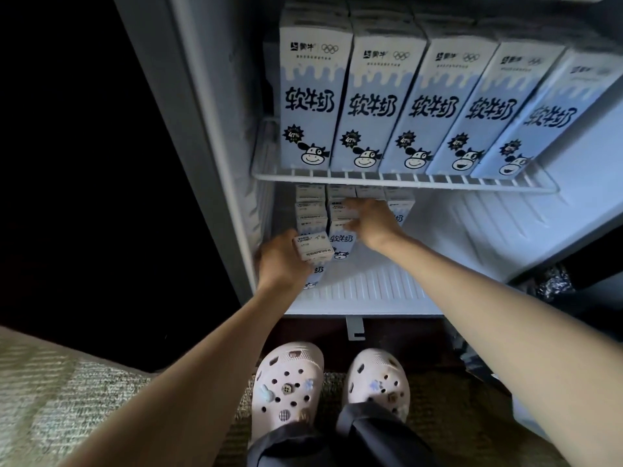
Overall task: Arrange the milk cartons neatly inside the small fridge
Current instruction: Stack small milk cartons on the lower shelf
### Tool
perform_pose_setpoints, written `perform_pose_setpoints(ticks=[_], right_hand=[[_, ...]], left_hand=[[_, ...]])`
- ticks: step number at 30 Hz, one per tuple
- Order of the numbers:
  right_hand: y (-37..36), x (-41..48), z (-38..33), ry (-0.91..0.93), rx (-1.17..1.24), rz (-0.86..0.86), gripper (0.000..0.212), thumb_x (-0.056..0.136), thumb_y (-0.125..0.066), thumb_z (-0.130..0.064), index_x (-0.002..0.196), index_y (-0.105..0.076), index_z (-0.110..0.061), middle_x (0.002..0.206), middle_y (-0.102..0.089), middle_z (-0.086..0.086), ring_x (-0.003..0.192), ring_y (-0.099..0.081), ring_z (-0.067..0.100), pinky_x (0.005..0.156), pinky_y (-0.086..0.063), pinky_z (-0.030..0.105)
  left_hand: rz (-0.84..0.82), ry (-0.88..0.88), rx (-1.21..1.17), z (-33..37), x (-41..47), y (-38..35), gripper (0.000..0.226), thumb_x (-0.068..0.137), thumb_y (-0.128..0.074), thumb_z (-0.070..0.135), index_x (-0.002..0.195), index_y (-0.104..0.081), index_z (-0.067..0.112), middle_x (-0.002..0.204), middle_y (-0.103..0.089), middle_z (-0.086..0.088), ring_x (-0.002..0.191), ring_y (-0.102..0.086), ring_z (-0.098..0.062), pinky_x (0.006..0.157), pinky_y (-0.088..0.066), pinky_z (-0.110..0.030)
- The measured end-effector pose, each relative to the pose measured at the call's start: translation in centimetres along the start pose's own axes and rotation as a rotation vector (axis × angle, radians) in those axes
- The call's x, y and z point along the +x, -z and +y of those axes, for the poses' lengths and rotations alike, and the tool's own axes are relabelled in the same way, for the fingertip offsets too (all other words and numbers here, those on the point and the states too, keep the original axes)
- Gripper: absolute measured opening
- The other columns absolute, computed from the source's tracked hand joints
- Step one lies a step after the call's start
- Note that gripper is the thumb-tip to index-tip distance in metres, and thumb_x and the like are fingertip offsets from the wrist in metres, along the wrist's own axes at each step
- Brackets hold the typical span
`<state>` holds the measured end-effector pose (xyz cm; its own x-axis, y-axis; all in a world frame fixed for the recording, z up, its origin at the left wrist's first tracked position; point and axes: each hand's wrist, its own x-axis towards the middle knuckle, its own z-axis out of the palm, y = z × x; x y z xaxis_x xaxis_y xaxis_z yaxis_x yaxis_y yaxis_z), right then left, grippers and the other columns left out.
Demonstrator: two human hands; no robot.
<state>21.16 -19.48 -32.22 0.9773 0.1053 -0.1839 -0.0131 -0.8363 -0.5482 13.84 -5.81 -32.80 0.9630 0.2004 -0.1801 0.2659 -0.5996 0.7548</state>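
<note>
The small fridge (215, 163) stands open in front of me. Several blue-and-white milk cartons (362, 99) stand in a row on its upper wire shelf (404, 181). More cartons (340, 214) are packed at the back left of the lower compartment. My left hand (278, 261) is shut on a carton (313, 246) at the front left of the lower floor, upright with its top facing me. My right hand (371, 220) reaches deeper in, fingers spread against the cartons in the middle of the back rows.
The ribbed white floor (387, 284) of the lower compartment runs to the right of the cartons. My two feet in pale clogs (286, 389) stand on a carpet below the fridge. A light woven cushion (50, 392) lies at the lower left.
</note>
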Motion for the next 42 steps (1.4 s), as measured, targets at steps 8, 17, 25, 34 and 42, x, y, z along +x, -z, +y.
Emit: perform_pose_setpoints(ticks=[8, 17, 25, 34, 42], right_hand=[[-0.6, -0.4, 0.6, 0.097, -0.004, 0.094, 0.039, 0.094, -0.048, -0.003, 0.133, -0.042, -0.004, 0.129, -0.056, 0.020, 0.110, -0.060, 0.029, 0.093, -0.047, 0.034], [0.3, -3.7, 4.2, 0.133, -0.044, 0.195, 0.055, 0.081, -0.062, 0.000, 0.130, -0.037, -0.003, 0.109, -0.059, 0.018, 0.091, -0.062, 0.030, 0.066, -0.048, 0.031], [0.2, -6.5, 6.3, 0.128, 0.137, -0.158, 0.062, 0.071, -0.069, 0.002, 0.128, -0.047, -0.009, 0.123, -0.060, 0.010, 0.106, -0.058, 0.021, 0.076, -0.042, 0.017], [0.3, -3.8, 9.1, -0.079, 0.318, -0.042, 0.024, 0.086, -0.053, 0.007, 0.107, -0.052, -0.003, 0.093, -0.061, 0.005, 0.078, -0.057, 0.017, 0.045, -0.048, 0.011], [0.2, -0.1, 7.2, -0.232, 0.505, -0.056, 0.040, 0.085, -0.057, 0.007, 0.123, -0.048, -0.005, 0.120, -0.058, 0.014, 0.105, -0.060, 0.028, 0.082, -0.055, 0.039]], left_hand=[[-0.023, -0.012, -0.087, 0.1, 0.0, -1.0, 0.046, 0.074, -0.069, -0.005, 0.117, -0.061, 0.007, 0.110, -0.069, -0.013, 0.100, -0.065, -0.024, 0.082, -0.056, -0.032], [-0.033, -0.036, -0.038, 0.9, -0.7, -1.8, 0.042, 0.071, -0.071, -0.004, 0.111, -0.063, 0.009, 0.108, -0.070, -0.011, 0.100, -0.066, -0.026, 0.085, -0.057, -0.035], [-0.163, -0.162, 0.061, 4.4, -2.0, -4.5, 0.030, 0.074, -0.074, 0.006, 0.100, -0.059, 0.007, 0.096, -0.064, -0.007, 0.085, -0.059, -0.020, 0.064, -0.046, -0.024], [-0.169, -0.346, 0.216, 4.8, -0.7, -6.2, 0.033, 0.088, -0.055, 0.003, 0.120, -0.051, 0.007, 0.118, -0.058, -0.012, 0.110, -0.057, -0.025, 0.088, -0.049, -0.027], [0.162, -0.527, 0.619, 2.4, 0.9, -5.0, 0.045, 0.083, -0.047, 0.004, 0.128, -0.049, 0.006, 0.135, -0.043, -0.016, 0.127, -0.038, -0.034, 0.104, -0.035, -0.042]])
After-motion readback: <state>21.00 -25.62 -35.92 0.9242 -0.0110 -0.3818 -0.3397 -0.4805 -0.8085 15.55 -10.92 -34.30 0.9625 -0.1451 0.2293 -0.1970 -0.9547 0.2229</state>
